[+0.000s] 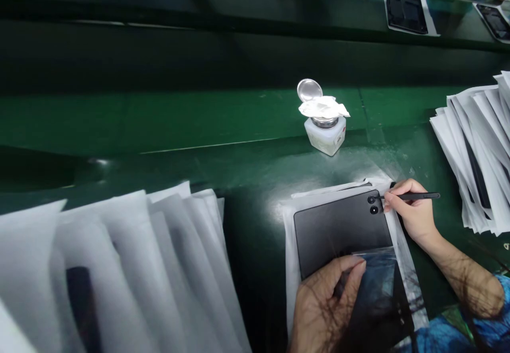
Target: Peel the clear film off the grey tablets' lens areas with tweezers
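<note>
Head view: right hand fingers pinch a thin black stylus-like tool, its tip at the twin camera lenses of a dark tablet back. Left hand grips a clear film over the tablet's near end. White sleeve lies beneath. Solvent bottle stands beyond; no writing is legible.
</note>
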